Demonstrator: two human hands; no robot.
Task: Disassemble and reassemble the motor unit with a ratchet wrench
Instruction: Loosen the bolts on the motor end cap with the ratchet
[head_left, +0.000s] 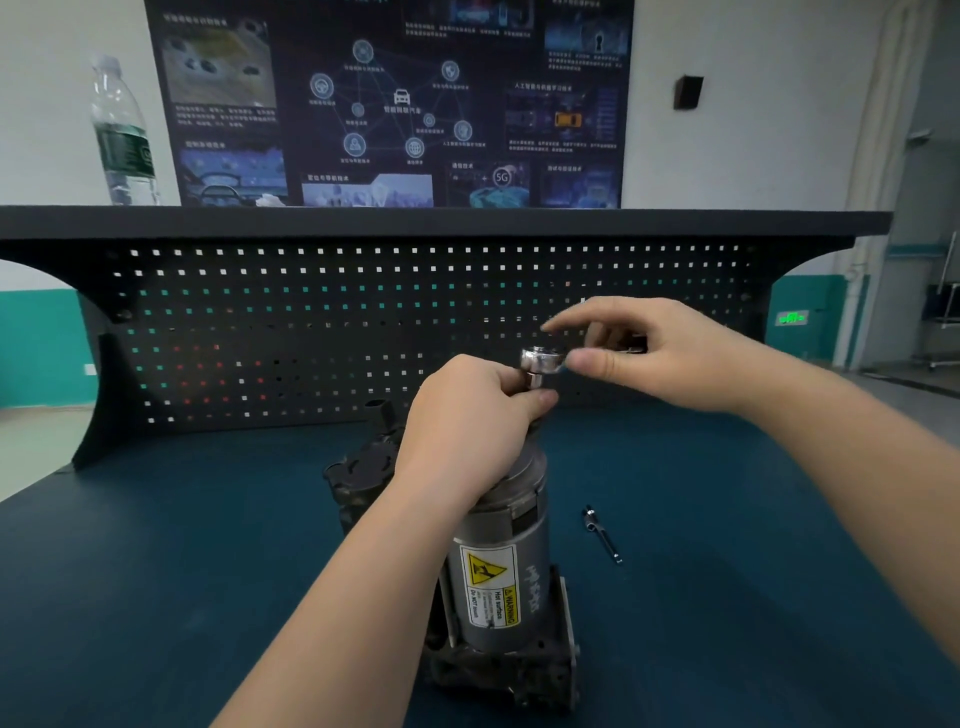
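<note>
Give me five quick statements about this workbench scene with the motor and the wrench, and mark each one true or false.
1. The right hand holds the ratchet wrench by its handle. True.
2. The left hand lies flat on the bench, away from the motor unit. False: it grips the socket under the wrench head, at the top of the motor unit.
3. A loose bolt lies on the bench to the right of the motor unit. True.
4. The water bottle stands on the blue mat beside the motor unit. False: it stands up on the shelf above the pegboard, at the left.
5. The motor unit carries a yellow warning label. True.
</note>
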